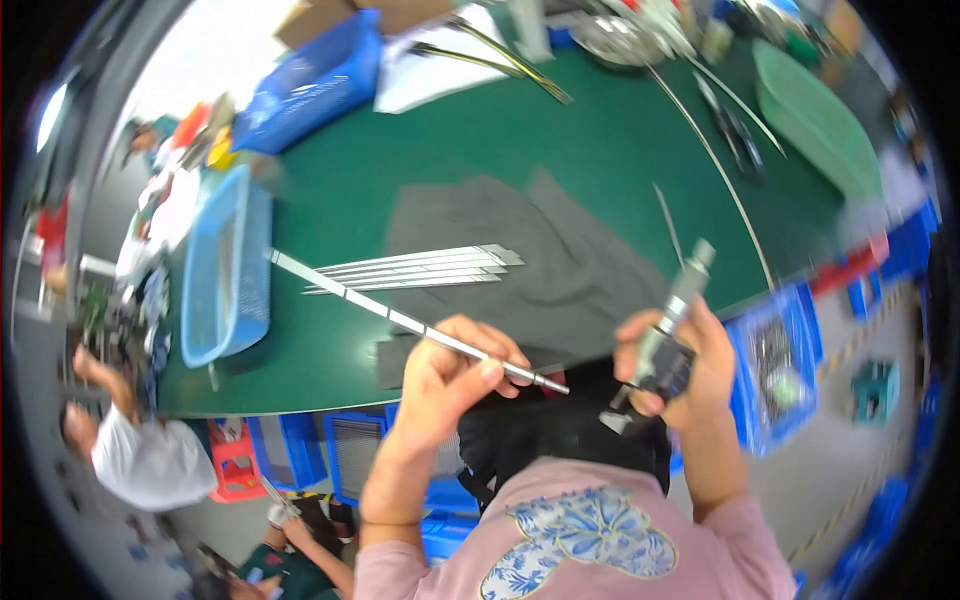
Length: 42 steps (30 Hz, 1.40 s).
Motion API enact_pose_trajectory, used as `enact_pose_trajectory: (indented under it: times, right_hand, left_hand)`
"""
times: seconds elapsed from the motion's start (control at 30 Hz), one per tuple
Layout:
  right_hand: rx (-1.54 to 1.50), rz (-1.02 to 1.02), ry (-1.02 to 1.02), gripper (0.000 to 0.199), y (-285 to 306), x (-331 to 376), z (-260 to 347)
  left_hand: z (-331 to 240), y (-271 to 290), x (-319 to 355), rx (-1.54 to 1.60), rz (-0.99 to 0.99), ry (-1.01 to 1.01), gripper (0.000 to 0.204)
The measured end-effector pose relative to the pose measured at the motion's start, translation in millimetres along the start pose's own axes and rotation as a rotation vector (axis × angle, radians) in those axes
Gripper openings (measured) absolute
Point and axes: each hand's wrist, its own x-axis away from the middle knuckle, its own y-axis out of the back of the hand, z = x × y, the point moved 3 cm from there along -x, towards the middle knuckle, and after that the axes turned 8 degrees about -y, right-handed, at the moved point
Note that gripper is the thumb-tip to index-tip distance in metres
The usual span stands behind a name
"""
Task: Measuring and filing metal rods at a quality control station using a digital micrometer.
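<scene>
My left hand (455,375) pinches a long thin metal rod (375,305) with dark bands along it. The rod slants from upper left down to a narrower tip at the right. In my right hand (690,370) is a micrometer (665,345), its thimble pointing up and its frame down. The rod's tip and the micrometer are apart. On a grey cloth (560,280) beyond my hands lie several similar metal rods (420,268), side by side.
The cloth covers part of a green table (340,200). At left stands a light blue basket (190,290), with a darker blue bin (320,85) behind it. A green tray (815,120) and tools are at far right. Blue crates (770,370) sit beside the table. Other people work at left.
</scene>
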Motion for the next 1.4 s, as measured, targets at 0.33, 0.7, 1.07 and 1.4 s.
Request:
enact_pose_trajectory:
  times: [0.33, 0.7, 1.07, 1.4]
  right_hand:
    - [0.121, -0.233, 0.264, 0.061, 32, 1, 40]
    - [0.349, -0.499, 0.486, 0.042, 57, 10, 106]
    - [1.064, -0.672, 0.195, 0.025, 55, -91, 166]
    - [2.024, -0.917, 0.482, 0.049, 27, -181, 197]
  left_hand:
    - [-108, 197, -242, -0.106, -0.391, -0.067, 0.018]
    - [-109, 282, -346, -1.529, -0.863, -0.005, 0.047]
    - [-99, 270, -307, -1.576, -0.569, -0.403, 0.037]
    - [-35, 78, -89, -1.506, 0.644, -0.556, 0.019]
